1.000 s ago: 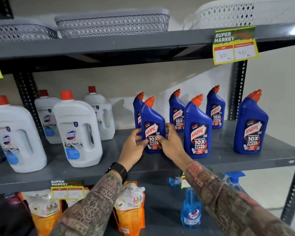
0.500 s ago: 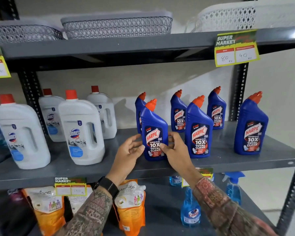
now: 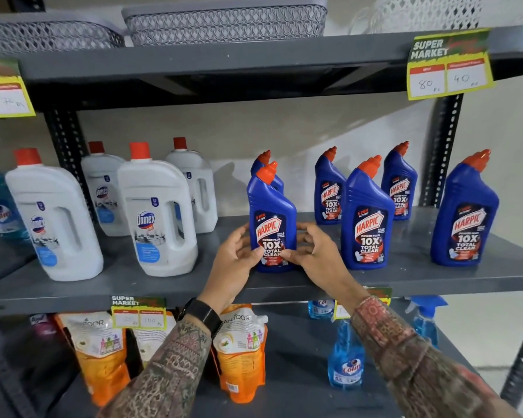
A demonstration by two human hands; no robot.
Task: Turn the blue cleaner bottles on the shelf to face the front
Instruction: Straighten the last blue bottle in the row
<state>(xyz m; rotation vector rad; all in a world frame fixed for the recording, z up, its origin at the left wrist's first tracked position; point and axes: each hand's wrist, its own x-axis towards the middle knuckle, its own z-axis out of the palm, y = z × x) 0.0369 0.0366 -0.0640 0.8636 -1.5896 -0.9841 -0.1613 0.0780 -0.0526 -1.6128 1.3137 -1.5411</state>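
Note:
Several blue cleaner bottles with orange caps stand on the grey middle shelf (image 3: 314, 282). The front left bottle (image 3: 271, 206) stands upright with its label to the front. My left hand (image 3: 236, 260) grips its lower left side and my right hand (image 3: 311, 251) its lower right side, thumbs on the label. Right behind it stands another blue bottle (image 3: 264, 164), mostly hidden. Further right are a front bottle (image 3: 366, 218), a far right bottle (image 3: 465, 215) and two back bottles (image 3: 329, 188) (image 3: 400, 182), all with labels showing.
Several white jugs with red caps (image 3: 154, 209) stand on the left of the same shelf. Grey and white baskets (image 3: 224, 22) sit on the top shelf. Orange pouches (image 3: 242, 351) and blue spray bottles (image 3: 346, 357) fill the lower shelf. A price tag (image 3: 449, 64) hangs above.
The front left bottle has turned so its label faces the front more squarely. Both hands stayed on its lower sides, and the view moved closer to the shelf.

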